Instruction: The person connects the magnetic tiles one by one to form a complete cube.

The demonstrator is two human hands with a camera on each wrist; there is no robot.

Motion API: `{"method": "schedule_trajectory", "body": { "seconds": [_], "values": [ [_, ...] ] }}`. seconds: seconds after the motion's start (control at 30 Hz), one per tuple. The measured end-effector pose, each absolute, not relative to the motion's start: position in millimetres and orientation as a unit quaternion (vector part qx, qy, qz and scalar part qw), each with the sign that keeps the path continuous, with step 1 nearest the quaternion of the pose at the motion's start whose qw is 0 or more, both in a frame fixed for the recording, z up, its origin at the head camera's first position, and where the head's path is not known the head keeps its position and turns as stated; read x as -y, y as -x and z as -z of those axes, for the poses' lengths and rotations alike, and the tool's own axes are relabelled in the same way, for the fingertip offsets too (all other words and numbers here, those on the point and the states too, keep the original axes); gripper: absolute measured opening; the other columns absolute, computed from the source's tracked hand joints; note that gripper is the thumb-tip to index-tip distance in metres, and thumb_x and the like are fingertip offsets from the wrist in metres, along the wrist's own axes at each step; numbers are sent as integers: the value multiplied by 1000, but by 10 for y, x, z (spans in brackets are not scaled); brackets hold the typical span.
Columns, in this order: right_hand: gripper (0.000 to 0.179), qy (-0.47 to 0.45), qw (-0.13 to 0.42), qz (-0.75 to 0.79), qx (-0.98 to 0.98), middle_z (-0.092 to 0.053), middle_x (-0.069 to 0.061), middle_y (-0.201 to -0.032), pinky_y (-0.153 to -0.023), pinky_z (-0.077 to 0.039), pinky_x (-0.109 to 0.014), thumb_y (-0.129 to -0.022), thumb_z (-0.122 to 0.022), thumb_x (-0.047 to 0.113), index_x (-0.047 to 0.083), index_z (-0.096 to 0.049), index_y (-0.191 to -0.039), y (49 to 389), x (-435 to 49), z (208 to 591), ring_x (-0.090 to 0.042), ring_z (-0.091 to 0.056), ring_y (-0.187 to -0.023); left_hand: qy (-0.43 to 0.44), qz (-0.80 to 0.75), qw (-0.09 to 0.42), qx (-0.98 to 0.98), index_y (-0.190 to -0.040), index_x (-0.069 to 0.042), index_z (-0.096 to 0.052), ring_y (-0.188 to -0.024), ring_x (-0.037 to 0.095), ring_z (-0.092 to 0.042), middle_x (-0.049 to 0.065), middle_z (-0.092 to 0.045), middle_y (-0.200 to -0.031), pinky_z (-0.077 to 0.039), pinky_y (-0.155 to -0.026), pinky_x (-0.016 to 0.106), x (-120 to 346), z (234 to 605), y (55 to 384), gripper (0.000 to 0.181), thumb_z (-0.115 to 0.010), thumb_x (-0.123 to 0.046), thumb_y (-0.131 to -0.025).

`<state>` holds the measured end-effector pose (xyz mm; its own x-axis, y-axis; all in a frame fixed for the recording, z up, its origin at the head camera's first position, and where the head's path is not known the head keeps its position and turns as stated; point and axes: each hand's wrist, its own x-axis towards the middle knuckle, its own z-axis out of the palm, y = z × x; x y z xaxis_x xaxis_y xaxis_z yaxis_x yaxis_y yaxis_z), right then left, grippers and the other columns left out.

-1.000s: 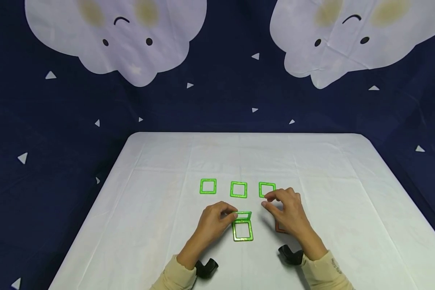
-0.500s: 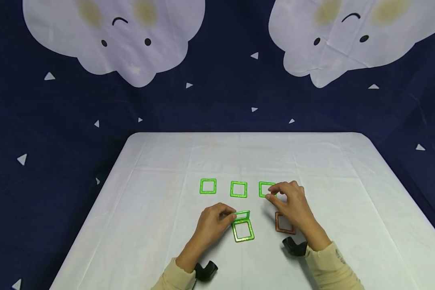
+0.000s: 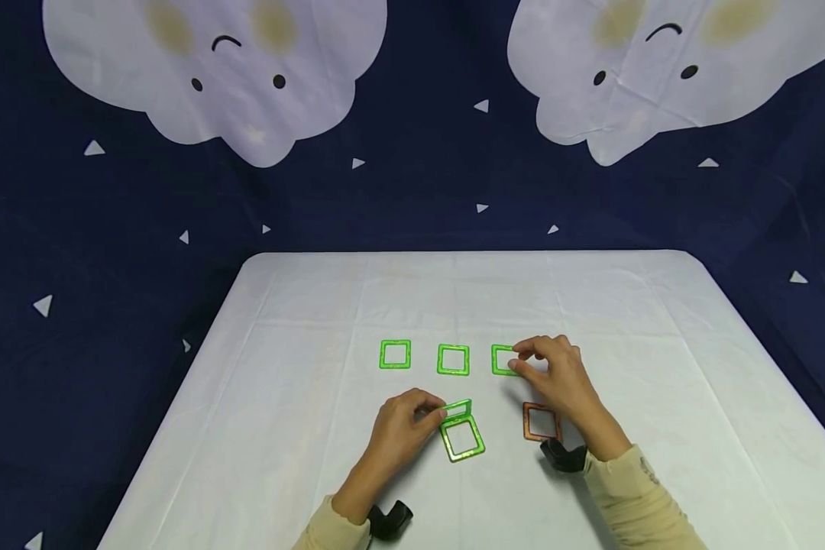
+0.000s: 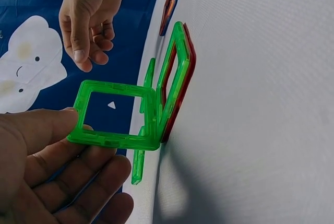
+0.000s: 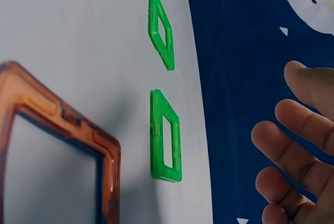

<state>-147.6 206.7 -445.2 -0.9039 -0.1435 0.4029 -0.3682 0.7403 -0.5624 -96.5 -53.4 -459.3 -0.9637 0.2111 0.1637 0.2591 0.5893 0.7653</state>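
Note:
My left hand [image 3: 402, 429] pinches a raised green square magnetic tile [image 4: 112, 140] between thumb and fingers. Along one edge that tile meets a second green tile [image 3: 467, 454], which lies flat. A red tile [image 4: 192, 57] shows under the flat one in the left wrist view. Above the table, my right hand [image 3: 557, 378] holds nothing, its fingers loosely bent. In the head view its fingertips overlap a green tile [image 3: 503, 372] in the back row. An orange-brown tile [image 3: 526, 422] lies below that hand and looms close in the right wrist view.
Two more green tiles, one at left [image 3: 395, 366] and one in the middle [image 3: 453, 372], lie farther back on the white tabletop [image 3: 302, 382]. Black camera mounts, left [image 3: 390, 522] and right [image 3: 564, 456], sit at the wrists. A dark blue cloth [image 3: 412, 198] hangs behind.
My right hand has drifted back and to the right, uncovering the orange-brown tile. The joined green tiles have turned slightly in my left hand's pinch.

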Motion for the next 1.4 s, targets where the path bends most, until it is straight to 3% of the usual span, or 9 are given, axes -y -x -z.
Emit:
{"method": "schedule_trajectory", "body": {
  "seconds": [0.37, 0.73, 1.03, 1.4],
  "values": [
    [26, -123, 117, -345, 923, -70, -5, -89, -76, -28, -33, -79, -75, 19, 11, -68, -103, 1575, -2108, 4438, -24, -51, -83, 123, 430, 33, 894, -88, -17, -73, -77, 8, -61, -5, -71, -84, -46, -68, 22, 557, 4613, 928, 8, -70, -23, -83],
    [30, -122, 114, -353, 921, -69, -8, -92, -77, -28, -34, -78, -76, 17, 10, -67, -106, 1635, -2171, 4448, -23, -51, -84, 123, 435, 44, 891, -87, -16, -73, -70, 4, -57, -5, -70, -81, -41, -61, 19, 574, 4609, 891, 7, -71, -21, -83],
    [31, -120, 109, -348, 923, -68, -10, -94, -77, -31, -34, -79, -75, 18, 9, -67, -107, 1701, -2223, 4487, -26, -53, -87, 114, 430, 47, 895, -88, -17, -73, -72, 3, -58, -7, -69, -80, -44, -64, 20, 577, 4605, 852, 8, -71, -23, -82],
    [34, -113, 57, -346, 930, -65, -12, -103, -80, -31, -36, -82, -72, 21, 9, -64, -114, 1750, -2304, 4531, -27, -51, -92, 113, 423, 56, 897, -88, -18, -72, -74, 4, -61, -8, -69, -80, -47, -68, 22, 581, 4610, 799, 9, -72, -23, -82]
  ]
}}
